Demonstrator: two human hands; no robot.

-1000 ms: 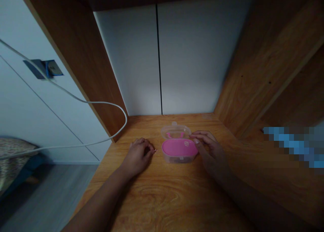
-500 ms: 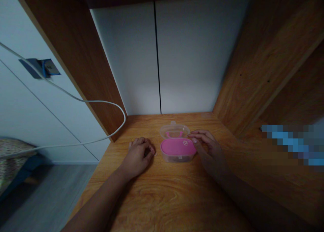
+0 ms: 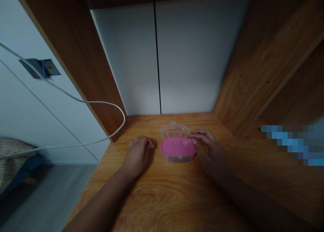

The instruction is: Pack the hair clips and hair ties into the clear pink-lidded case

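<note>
A clear plastic box (image 3: 177, 159) stands on the wooden surface, with a pink oval insert (image 3: 174, 147) across its top. Its clear lid (image 3: 174, 129) is swung back behind it, and pink pieces show at the lid's lower edge. A small pale looped mark or ring (image 3: 185, 143) shows on the pink. My right hand (image 3: 207, 149) is at the box's right end, thumb and fingertips on its rim by the hinge side. Left of the box, my left hand (image 3: 138, 152) is closed, pinching a small pale ring (image 3: 152, 146) at its fingertips.
Wooden side panels (image 3: 253, 76) and a white back panel (image 3: 187, 63) enclose the wooden surface (image 3: 157, 198). A white cable (image 3: 103, 102) loops in from the left. A blurred blue patch (image 3: 288, 140) is at the right.
My left hand has turned and its fingertips have lifted slightly away from me, carrying the small ring up off its earlier spot. My right hand and the box stay in place.
</note>
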